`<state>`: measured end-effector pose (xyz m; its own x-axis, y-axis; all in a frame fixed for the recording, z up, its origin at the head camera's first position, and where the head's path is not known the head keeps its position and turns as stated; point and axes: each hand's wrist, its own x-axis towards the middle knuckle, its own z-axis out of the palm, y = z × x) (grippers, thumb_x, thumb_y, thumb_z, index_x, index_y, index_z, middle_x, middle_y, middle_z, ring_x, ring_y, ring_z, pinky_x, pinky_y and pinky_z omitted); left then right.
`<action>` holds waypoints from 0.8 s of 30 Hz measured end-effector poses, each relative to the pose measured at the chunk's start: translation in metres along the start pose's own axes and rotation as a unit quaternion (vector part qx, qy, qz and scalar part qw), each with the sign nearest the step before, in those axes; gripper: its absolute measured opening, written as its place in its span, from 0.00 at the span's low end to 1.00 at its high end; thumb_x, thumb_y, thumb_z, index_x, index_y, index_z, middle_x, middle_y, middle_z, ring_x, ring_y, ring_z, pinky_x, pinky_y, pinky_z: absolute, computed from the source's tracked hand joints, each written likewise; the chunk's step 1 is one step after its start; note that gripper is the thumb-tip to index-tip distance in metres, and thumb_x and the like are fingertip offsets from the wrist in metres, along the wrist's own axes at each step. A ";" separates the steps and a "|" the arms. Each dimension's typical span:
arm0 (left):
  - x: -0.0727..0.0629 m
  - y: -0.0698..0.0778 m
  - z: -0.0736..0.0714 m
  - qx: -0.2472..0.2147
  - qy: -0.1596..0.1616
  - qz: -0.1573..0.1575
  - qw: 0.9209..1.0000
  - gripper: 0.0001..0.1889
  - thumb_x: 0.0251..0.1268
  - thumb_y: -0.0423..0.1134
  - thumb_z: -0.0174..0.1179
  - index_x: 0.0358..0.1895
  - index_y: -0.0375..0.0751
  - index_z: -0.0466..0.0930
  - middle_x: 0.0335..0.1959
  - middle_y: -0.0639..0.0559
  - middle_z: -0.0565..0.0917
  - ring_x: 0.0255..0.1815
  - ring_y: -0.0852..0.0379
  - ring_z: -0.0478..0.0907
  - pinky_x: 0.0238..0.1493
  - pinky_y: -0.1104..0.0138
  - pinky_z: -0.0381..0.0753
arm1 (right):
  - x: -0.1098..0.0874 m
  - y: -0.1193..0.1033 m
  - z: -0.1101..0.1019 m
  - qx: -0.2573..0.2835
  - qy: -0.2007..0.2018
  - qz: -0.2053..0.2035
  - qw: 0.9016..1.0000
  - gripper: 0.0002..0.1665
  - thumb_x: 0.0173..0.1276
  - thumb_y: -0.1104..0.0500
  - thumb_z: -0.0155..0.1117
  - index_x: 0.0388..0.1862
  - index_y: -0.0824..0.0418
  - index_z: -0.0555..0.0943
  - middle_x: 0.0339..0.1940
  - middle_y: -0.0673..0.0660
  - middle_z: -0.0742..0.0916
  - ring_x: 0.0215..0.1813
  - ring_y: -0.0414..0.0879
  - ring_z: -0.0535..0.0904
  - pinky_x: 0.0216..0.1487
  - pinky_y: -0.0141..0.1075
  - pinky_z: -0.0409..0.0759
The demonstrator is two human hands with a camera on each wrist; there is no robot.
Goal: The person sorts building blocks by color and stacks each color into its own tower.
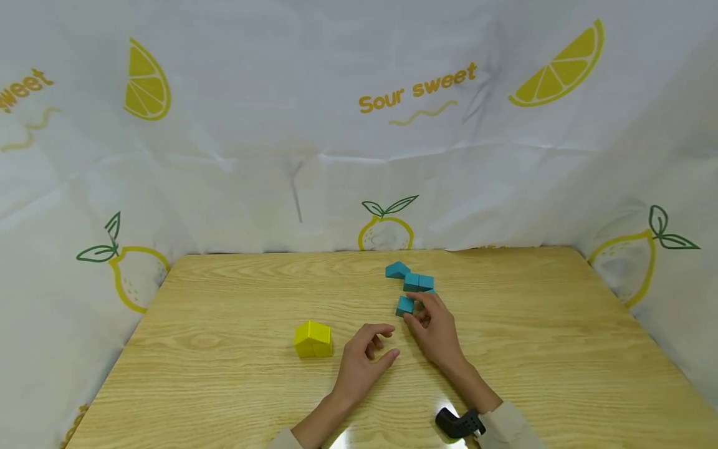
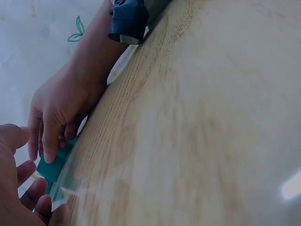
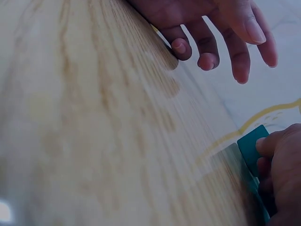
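In the head view my right hand (image 1: 437,330) pinches a small blue cube block (image 1: 404,306) between thumb and fingers, low over the wooden table. The same cube (image 3: 251,147) shows at the fingertips in the right wrist view. To its left, my left hand (image 1: 363,365) hovers with loosely bent fingers and thumb apart, holding nothing. Just beyond the right hand lie a pair of blue cubes (image 1: 418,282) side by side and a blue wedge-like block (image 1: 397,270). Another blue piece is mostly hidden behind the right fingers.
A yellow house-shaped group of blocks (image 1: 313,340) stands left of the left hand. White cloth printed with lemons (image 1: 269,125) hangs behind the wooden table (image 1: 224,386) and along its sides. A black strap (image 1: 460,424) is on the right wrist.
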<state>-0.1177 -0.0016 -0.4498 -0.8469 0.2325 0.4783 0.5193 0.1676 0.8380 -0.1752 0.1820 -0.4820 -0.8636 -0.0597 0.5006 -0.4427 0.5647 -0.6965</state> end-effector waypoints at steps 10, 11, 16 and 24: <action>-0.001 0.005 -0.002 -0.008 0.002 -0.022 1.000 0.16 0.56 0.24 0.65 0.48 0.36 0.78 0.40 0.37 0.81 0.32 0.37 0.74 0.29 0.57 0.73 | -0.002 0.000 0.000 0.012 -0.012 0.023 1.000 0.26 0.56 0.67 0.73 0.55 0.60 0.80 0.39 0.54 0.80 0.26 0.38 0.76 0.26 0.31 0.76; -0.001 0.005 -0.002 -0.008 0.003 -0.025 1.000 0.16 0.56 0.23 0.65 0.48 0.35 0.78 0.40 0.37 0.81 0.32 0.37 0.74 0.29 0.57 0.74 | -0.003 0.000 0.000 0.017 -0.017 0.028 0.999 0.26 0.56 0.67 0.73 0.56 0.60 0.80 0.39 0.54 0.81 0.26 0.38 0.76 0.26 0.31 0.76; -0.004 -0.008 0.002 -0.001 0.022 -0.035 0.999 0.17 0.55 0.22 0.65 0.48 0.34 0.78 0.40 0.37 0.80 0.32 0.38 0.74 0.29 0.58 0.74 | -0.004 -0.001 0.000 0.036 -0.040 0.058 0.997 0.25 0.58 0.65 0.73 0.55 0.61 0.80 0.33 0.53 0.83 0.27 0.39 0.78 0.27 0.32 0.77; -0.008 -0.033 0.007 0.003 0.038 -0.052 0.998 0.18 0.55 0.26 0.68 0.49 0.37 0.78 0.42 0.44 0.82 0.33 0.44 0.75 0.29 0.64 0.74 | -0.004 -0.002 -0.002 0.046 -0.058 0.044 0.996 0.23 0.54 0.66 0.75 0.50 0.62 0.82 0.28 0.51 0.83 0.27 0.38 0.79 0.28 0.32 0.79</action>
<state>-0.1273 -0.0020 -0.4831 -0.9025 0.1401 0.4073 0.4283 0.1921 0.8830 -0.1704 0.1826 -0.4821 -0.9195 -0.1116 0.3768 -0.3803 0.4946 -0.7815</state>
